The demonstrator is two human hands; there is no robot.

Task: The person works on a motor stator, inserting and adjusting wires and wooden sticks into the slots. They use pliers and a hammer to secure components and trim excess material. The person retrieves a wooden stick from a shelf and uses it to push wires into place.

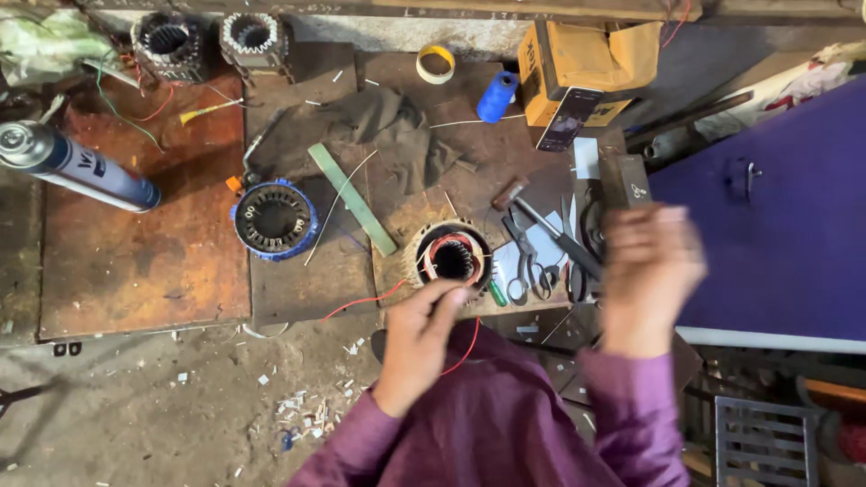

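Fingers of my left hand (417,341) pinch the red wire (365,300) by the wound coil (453,257); my blurred right hand (651,271) looks half curled, grip unclear. Pulling hard could snag that wire on the coil, I reckon, or drag it off the tabletop (135,271).

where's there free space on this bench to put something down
The rusty plate is mostly bare between the spray can and the blue stator. It is crowded around the wound stator, scissors and both hands.
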